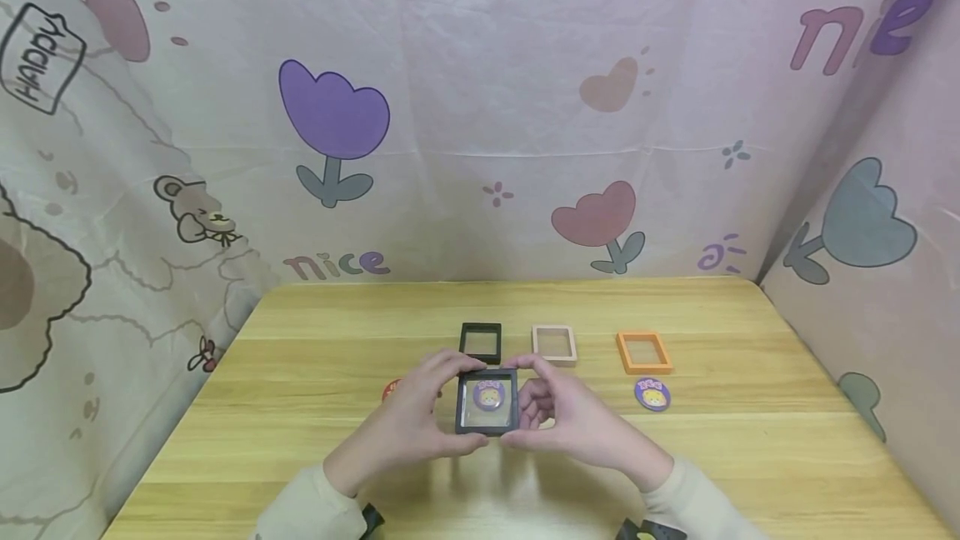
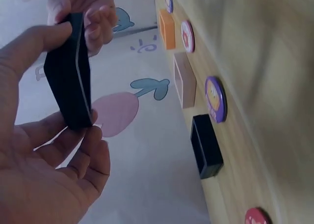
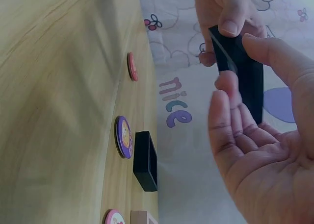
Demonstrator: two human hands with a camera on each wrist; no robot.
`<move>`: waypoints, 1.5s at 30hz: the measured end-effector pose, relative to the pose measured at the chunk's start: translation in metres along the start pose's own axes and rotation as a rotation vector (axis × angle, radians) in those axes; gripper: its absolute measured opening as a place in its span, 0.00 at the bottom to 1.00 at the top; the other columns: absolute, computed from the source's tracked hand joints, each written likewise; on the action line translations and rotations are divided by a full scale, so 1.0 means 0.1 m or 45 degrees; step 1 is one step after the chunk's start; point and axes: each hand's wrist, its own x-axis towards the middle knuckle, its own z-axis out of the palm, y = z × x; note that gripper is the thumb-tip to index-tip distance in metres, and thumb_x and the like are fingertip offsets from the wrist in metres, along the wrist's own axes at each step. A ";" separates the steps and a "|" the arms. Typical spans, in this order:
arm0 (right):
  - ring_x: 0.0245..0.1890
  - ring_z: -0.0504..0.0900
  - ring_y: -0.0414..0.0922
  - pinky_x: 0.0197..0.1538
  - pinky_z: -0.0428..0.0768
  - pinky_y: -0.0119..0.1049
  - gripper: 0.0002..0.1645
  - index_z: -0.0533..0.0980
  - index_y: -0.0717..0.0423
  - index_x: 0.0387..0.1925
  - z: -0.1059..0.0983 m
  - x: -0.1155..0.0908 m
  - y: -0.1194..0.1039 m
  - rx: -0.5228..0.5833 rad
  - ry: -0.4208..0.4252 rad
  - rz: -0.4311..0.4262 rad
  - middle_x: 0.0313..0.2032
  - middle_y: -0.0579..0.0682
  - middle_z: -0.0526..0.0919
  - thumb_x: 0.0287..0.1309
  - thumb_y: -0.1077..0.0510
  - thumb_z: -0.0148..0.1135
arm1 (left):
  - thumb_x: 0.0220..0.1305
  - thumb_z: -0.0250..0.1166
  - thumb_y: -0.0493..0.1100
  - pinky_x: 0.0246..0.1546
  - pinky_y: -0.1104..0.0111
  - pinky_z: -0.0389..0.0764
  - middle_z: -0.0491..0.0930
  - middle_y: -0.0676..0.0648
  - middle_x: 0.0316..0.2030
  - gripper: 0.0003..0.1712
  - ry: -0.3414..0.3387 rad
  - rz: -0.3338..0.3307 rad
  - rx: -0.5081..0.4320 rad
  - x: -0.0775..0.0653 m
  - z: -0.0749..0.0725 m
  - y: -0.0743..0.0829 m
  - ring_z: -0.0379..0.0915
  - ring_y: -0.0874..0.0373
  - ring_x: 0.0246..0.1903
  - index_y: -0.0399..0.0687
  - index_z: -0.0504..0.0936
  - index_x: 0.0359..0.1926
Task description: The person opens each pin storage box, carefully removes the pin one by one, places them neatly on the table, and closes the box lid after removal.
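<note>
Above the table, a square black display frame [image 1: 460, 415] with a clear window is held between both hands. My left hand [image 1: 408, 415] grips its left side, thumb on the near edge and fingers on the far edge. My right hand [image 1: 573, 419] pinches the right side between thumb and index finger, the other fingers curled loosely. A purple round badge [image 1: 490, 396] with a yellow cartoon face shows through the window. In the left wrist view a purple badge [image 2: 215, 99] lies on the table below the held frame [image 2: 68, 77], which is tilted there.
Along the back of the wooden table [image 1: 300, 357] lie a second black frame [image 1: 481, 358], a pale pink frame [image 1: 555, 360] and an orange frame [image 1: 645, 368]. Another purple badge [image 1: 652, 394] sits before the orange one. A red badge [image 1: 390, 390] is partly behind my left hand; a pink-rimmed badge [image 2: 187, 36] lies farther right.
</note>
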 end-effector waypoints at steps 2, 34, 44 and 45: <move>0.36 0.86 0.36 0.45 0.89 0.32 0.50 0.63 0.58 0.75 0.00 0.00 0.00 -0.009 -0.013 -0.001 0.37 0.48 0.88 0.58 0.55 0.81 | 0.46 0.88 0.50 0.58 0.52 0.86 0.81 0.54 0.62 0.46 -0.029 -0.029 0.016 0.03 -0.04 -0.04 0.77 0.53 0.61 0.55 0.79 0.68; 0.40 0.86 0.32 0.49 0.88 0.32 0.27 0.75 0.46 0.65 -0.04 -0.19 0.16 -0.130 -0.216 -0.024 0.38 0.38 0.89 0.69 0.53 0.72 | 0.46 0.84 0.37 0.54 0.52 0.89 0.83 0.33 0.56 0.46 -0.243 -0.473 0.121 0.44 -0.59 -1.65 0.83 0.46 0.49 0.29 0.78 0.67; 0.40 0.86 0.31 0.50 0.88 0.31 0.24 0.76 0.51 0.64 -0.02 -0.21 0.19 -0.112 -0.252 -0.033 0.39 0.41 0.90 0.71 0.52 0.71 | 0.47 0.85 0.40 0.60 0.47 0.86 0.83 0.33 0.61 0.47 -0.278 -0.485 0.191 0.48 -0.61 -1.63 0.82 0.44 0.53 0.32 0.77 0.69; 0.41 0.86 0.31 0.50 0.88 0.31 0.24 0.76 0.51 0.64 -0.02 -0.21 0.19 -0.112 -0.253 -0.032 0.39 0.41 0.90 0.71 0.52 0.70 | 0.48 0.85 0.40 0.60 0.47 0.86 0.83 0.33 0.61 0.47 -0.277 -0.487 0.184 0.48 -0.62 -1.63 0.83 0.43 0.53 0.32 0.77 0.69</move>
